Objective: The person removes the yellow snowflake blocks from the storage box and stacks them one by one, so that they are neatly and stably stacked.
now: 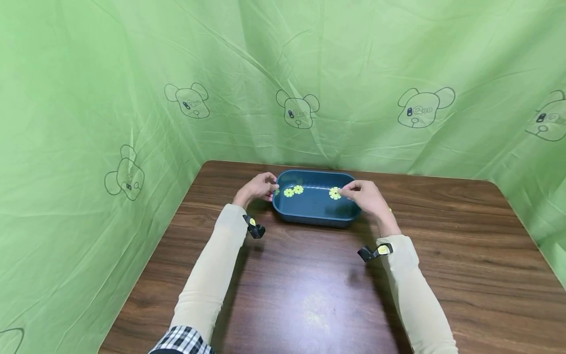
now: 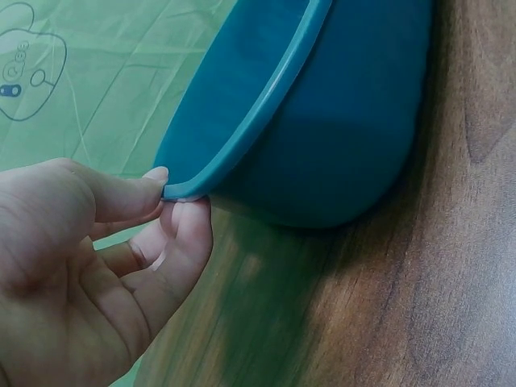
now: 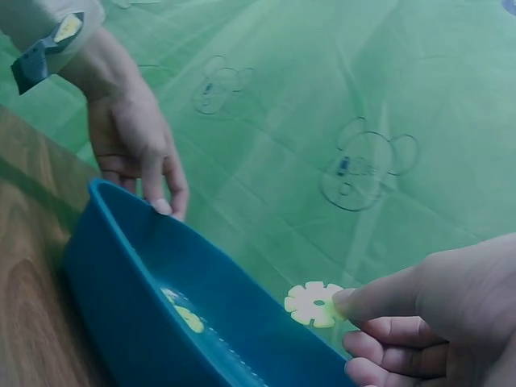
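A dark blue oblong basin [image 1: 316, 216] with rounded ends stands on the table near its back edge. My left hand [image 1: 260, 187] pinches the rim at the basin's left end, thumb on top and fingers beneath, as the left wrist view shows. Between thumb and fingers my right hand [image 1: 363, 195] pinches a yellow flower-shaped disc [image 3: 313, 304], notched round its edge with a small hole in the middle. It is held over the right part of the basin. Two similar yellow discs [image 1: 294, 191] lie inside, left of the middle.
The brown wood-grain table [image 1: 287, 275] reaches towards me and to both sides. A green curtain [image 1: 353, 59] printed with bear-like heads hangs close behind it and along the left. Each wrist wears a small black camera mount [image 1: 254, 227].
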Tool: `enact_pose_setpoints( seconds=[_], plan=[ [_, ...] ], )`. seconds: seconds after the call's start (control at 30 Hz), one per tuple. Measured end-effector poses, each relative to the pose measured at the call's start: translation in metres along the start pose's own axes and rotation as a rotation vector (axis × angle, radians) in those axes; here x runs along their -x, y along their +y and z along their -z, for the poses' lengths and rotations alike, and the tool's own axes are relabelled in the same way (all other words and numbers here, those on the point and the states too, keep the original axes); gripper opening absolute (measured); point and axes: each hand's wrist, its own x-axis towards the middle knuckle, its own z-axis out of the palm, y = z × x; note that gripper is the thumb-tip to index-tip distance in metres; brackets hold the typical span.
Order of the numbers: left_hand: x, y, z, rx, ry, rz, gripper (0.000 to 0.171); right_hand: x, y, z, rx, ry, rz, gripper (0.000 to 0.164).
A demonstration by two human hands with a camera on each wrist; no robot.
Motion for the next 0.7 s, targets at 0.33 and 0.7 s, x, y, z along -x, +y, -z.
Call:
enact_pose_setpoints(
  seconds=[0.33, 0.7],
  plan=[
    [0.001, 0.0, -0.001, -0.003, 0.002, -0.001, 0.03, 0.018, 0.015, 0.019, -0.084, 0.059, -0.07, 0.036],
    [0.0, -0.001, 0.0, -0.009, -0.005, 0.001, 0.03, 0.034, 0.035, 0.042, -0.076, 0.113, -0.128, 0.041]
  ],
)
